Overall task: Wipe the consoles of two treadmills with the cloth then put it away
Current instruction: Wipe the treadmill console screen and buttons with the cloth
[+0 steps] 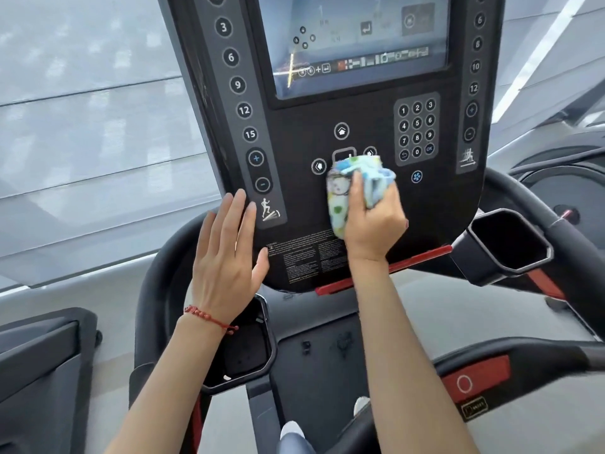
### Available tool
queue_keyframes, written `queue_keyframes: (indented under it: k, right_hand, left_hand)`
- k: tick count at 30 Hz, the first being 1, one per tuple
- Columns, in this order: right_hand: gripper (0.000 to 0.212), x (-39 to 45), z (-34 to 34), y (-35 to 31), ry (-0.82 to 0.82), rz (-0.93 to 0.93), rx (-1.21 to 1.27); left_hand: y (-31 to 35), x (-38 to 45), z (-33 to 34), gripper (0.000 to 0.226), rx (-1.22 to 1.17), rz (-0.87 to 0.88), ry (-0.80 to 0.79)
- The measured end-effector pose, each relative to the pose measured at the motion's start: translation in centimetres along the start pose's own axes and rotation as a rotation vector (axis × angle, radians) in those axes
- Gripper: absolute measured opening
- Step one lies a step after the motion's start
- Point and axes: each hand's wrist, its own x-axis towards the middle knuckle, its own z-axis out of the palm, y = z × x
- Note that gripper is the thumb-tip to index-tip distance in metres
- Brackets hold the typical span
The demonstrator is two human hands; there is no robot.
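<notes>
A black treadmill console with a screen, a number keypad and button columns fills the upper middle of the view. My right hand is shut on a bunched cloth, pale blue and white with coloured dots. It presses the cloth against the console's centre, over the round control buttons. My left hand lies flat and open on the console's lower left edge, beside the incline column. It wears a red thread bracelet at the wrist.
Cup holders sit at the lower left and right of the console. A red stop button is on the front handlebar at lower right. Part of another treadmill shows at the far right. Windows lie behind.
</notes>
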Motion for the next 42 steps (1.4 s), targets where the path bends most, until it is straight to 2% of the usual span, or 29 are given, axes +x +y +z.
queue_keyframes:
  k: [4,7,13,17,19,21,24,28,32,34,37,42]
  right_hand:
    - [0.042,2.3,-0.9,2.4,0.084,0.239,-0.029]
    - [0.046,1.2,-1.0,1.0,0.051,0.289,-0.021]
    - [0.056,-5.3,-1.1,-2.7,-0.196,-0.126,0.025]
    - [0.056,-4.0,-1.3,-1.6,-0.199,-0.284,-0.023]
    - [0.057,-2.7,-1.4,-0.3,-0.161,-0.203,-0.038]
    - [0.057,-1.1,-1.7,1.3,-0.094,-0.046,-0.057]
    - [0.048,2.0,-2.3,4.5,0.023,0.152,-0.088]
    - [0.060,5.3,-2.9,7.4,0.122,0.340,-0.109]
    - [0.040,5.1,-2.7,5.7,0.123,0.426,-0.076]
    - [0.039,4.2,-1.9,3.2,0.044,0.316,-0.029]
    - [0.045,3.1,0.0,0.3,-0.060,-0.004,0.011]
    - [0.048,5.3,0.9,1.7,-0.119,-0.287,0.029]
  left_hand:
    - [0.1,-0.1,0.0,0.052,0.009,0.007,-0.003]
    - [0.2,-0.4,0.0,0.053,0.003,0.000,0.003]
    - [1.1,-0.4,0.2,0.052,0.019,-0.010,0.023]
    - [1.8,0.5,0.3,0.052,0.032,0.039,0.028]
    - [2.2,1.1,0.4,0.049,0.044,0.060,0.032]
    - [2.6,1.6,0.5,0.048,0.058,0.073,0.029]
    - [3.1,1.9,0.8,0.049,0.082,0.102,0.005]
    - [3.4,1.8,1.1,0.049,0.116,0.090,-0.009]
    - [3.6,1.8,1.4,0.048,0.136,0.079,0.007]
    - [3.8,1.8,1.5,0.047,0.137,0.063,0.015]
    - [4.3,1.9,1.6,0.045,0.142,0.029,0.028]
    - [5.7,2.2,2.1,0.045,0.130,-0.035,0.038]
